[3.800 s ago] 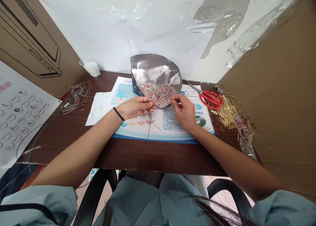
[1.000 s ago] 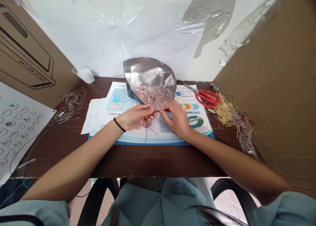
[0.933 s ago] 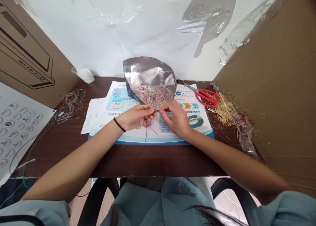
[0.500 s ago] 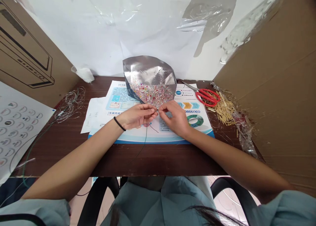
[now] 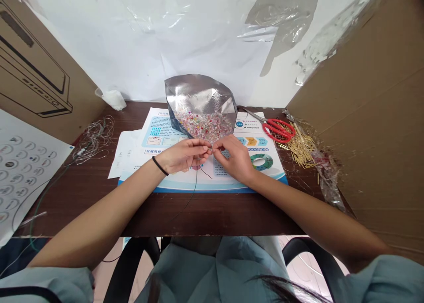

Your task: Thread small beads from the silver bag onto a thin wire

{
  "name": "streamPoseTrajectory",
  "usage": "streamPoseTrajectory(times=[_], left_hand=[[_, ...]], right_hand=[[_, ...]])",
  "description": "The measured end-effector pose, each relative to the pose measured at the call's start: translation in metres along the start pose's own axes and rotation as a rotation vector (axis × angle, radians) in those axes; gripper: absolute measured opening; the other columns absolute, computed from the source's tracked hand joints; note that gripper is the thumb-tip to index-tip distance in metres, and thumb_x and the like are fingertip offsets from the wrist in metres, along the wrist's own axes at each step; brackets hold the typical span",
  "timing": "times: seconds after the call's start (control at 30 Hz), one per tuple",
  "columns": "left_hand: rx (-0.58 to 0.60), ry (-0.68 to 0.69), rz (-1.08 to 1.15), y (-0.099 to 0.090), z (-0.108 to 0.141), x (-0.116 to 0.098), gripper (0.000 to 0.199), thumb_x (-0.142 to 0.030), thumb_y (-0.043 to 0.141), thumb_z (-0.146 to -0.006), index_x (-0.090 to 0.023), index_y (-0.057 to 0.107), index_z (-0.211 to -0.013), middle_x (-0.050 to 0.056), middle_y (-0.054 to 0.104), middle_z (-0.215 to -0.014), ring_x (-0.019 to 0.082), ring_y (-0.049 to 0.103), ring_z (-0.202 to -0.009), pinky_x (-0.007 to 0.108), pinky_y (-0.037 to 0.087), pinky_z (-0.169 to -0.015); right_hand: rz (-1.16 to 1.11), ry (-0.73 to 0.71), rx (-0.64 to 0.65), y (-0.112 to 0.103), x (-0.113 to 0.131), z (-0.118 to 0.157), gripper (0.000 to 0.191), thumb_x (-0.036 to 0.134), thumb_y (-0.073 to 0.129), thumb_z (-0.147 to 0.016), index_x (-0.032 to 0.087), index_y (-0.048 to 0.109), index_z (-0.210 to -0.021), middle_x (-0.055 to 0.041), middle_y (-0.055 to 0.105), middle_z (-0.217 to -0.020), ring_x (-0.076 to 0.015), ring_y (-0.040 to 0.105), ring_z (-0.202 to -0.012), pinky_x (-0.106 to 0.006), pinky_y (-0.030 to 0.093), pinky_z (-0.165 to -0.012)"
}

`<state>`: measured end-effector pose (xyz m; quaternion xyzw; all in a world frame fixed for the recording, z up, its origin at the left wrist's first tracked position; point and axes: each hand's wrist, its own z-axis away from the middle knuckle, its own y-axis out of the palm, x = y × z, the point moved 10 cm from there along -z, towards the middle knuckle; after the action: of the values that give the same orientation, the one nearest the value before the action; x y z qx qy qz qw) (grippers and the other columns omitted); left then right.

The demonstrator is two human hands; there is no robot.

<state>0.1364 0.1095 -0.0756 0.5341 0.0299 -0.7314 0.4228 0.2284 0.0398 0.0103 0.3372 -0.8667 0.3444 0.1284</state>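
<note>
Head view: thread (image 5: 196,179) trails nearside of hands (image 5: 183,156) (grip unclear) — beads (image 5: 205,124) beyond.

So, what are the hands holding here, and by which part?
The left hand seems to hold a dark thread by its upper part, strands hanging below. Anything the right hand pinches is too small to tell.

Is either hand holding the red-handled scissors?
No, the scissors lie apart from the left hand and the right hand, partly on the printed sheet.
</note>
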Motion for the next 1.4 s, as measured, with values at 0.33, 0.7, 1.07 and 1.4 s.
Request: streamPoseTrajectory(times=[0.33, 0.7, 1.07, 1.4], left_hand=[[0.037, 0.028, -0.083, 0.005, 0.002, -0.002, 0.022, -0.017, 0.075, -0.078, -0.013, 0.061, -0.094, 0.0, 0.064, -0.074, 0.006, 0.061, -0.059, 0.017, 0.049, -0.055], [0.001, 0.047, -0.142, 0.007, 0.002, -0.004, 0.023, -0.016, 0.077, -0.075, -0.011, 0.063, -0.093, 0.001, 0.064, -0.075, 0.008, 0.062, -0.069, 0.019, 0.053, -0.063], [-0.034, 0.095, -0.234, 0.007, 0.004, -0.007, 0.027, -0.019, 0.077, -0.075, -0.012, 0.061, -0.095, 0.001, 0.065, -0.071, 0.009, 0.064, -0.063, 0.021, 0.055, -0.063], [-0.129, 0.285, -0.534, 0.009, 0.009, -0.027, 0.028, -0.017, 0.069, -0.078, -0.016, 0.058, -0.104, 0.001, 0.066, -0.074, 0.011, 0.062, -0.05, 0.019, 0.046, -0.042]], right_hand=[[-0.008, 0.0, 0.007, 0.001, 0.0, 0.0, 0.013, 0.018, 0.054, -0.09, 0.02, 0.06, -0.079, -0.0041, 0.067, -0.077, -0.0183, 0.058, -0.075, -0.033, 0.046, -0.071], [-0.02, -0.006, 0.053, 0.006, -0.001, 0.0, 0.014, 0.019, 0.053, -0.091, 0.021, 0.062, -0.08, -0.0037, 0.068, -0.077, -0.018, 0.059, -0.074, -0.033, 0.046, -0.072], [-0.082, 0.048, 0.135, 0.013, -0.011, 0.003, 0.012, 0.021, 0.055, -0.09, 0.02, 0.065, -0.083, -0.0028, 0.069, -0.08, -0.0163, 0.061, -0.076, -0.031, 0.047, -0.072], [-0.107, 0.029, 0.118, 0.013, -0.011, 0.003, 0.008, 0.019, 0.061, -0.088, 0.02, 0.065, -0.082, -0.002, 0.069, -0.079, -0.0164, 0.062, -0.076, -0.03, 0.047, -0.072]])
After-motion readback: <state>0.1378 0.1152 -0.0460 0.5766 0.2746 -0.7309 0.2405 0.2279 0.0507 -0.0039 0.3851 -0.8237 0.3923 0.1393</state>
